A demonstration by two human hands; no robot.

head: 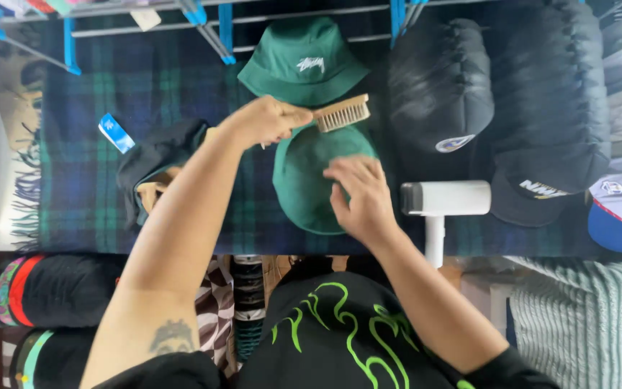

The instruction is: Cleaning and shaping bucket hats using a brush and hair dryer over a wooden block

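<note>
- Nearest the lens: black shirt with bright green flame-like lines (340, 338), both bare forearms reaching forward over the near edge of the dark blue-and-green plaid blanket (80, 180) that covers the work surface.
- Left hand (260, 121): fingers closed around the handle of a pale wooden brush with light bristles (341, 113); bristle head poised at the far rim of the hat, contact with the cloth not resolvable.
- Right hand (360, 194): open, palm down, fingers spread flat on the hat's right side; pressing, not gripping.
- Dark green soft fabric hat (304, 184): lies flat near the middle of the blanket, just inside its near edge, partly under the right hand. Matte, even colour; no stain or lint distinguishable.
- Second green bucket hat with white emblem (302, 61): just beyond the brush, toward the far edge.
- Risk, judged: hat held on one side only, so a firm stroke could drag or bunch it on the blanket.
- Risk, judged: brush head close to the second hat; an overlong stroke could knock it.
- Risk, judged: white handheld appliance (444, 198) sits just beside the right hand; a sideways elbow shift could nudge it off the near edge.
</note>
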